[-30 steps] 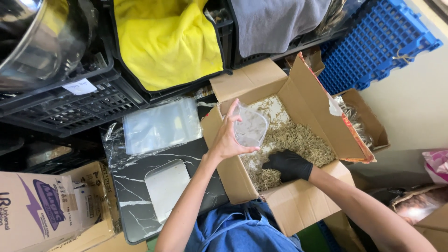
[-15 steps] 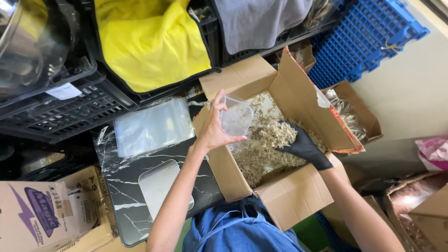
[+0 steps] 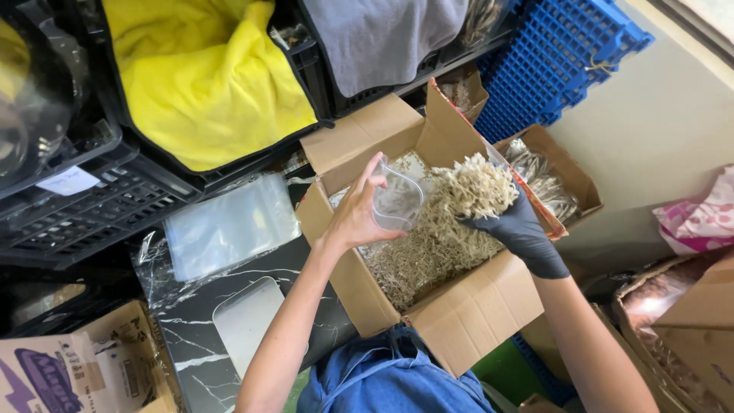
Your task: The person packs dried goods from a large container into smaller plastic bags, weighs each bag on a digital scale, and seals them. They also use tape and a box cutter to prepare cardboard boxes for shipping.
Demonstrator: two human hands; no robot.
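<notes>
Your left hand [image 3: 355, 218] holds a clear plastic bag [image 3: 397, 203] open by its rim, thumb and fingers pinching the edge, just above the open cardboard box [image 3: 466, 313]. Your right hand [image 3: 520, 229], in a black glove, is closed around a big clump of pale dried strands [image 3: 474, 187], lifted right beside the bag's mouth. More strands fill the box below. A stack of clear bags [image 3: 229, 226] lies on the marbled table [image 3: 183, 321] to your left, near 1 yellow cloth [image 3: 206, 76] in a black crate.
</notes>
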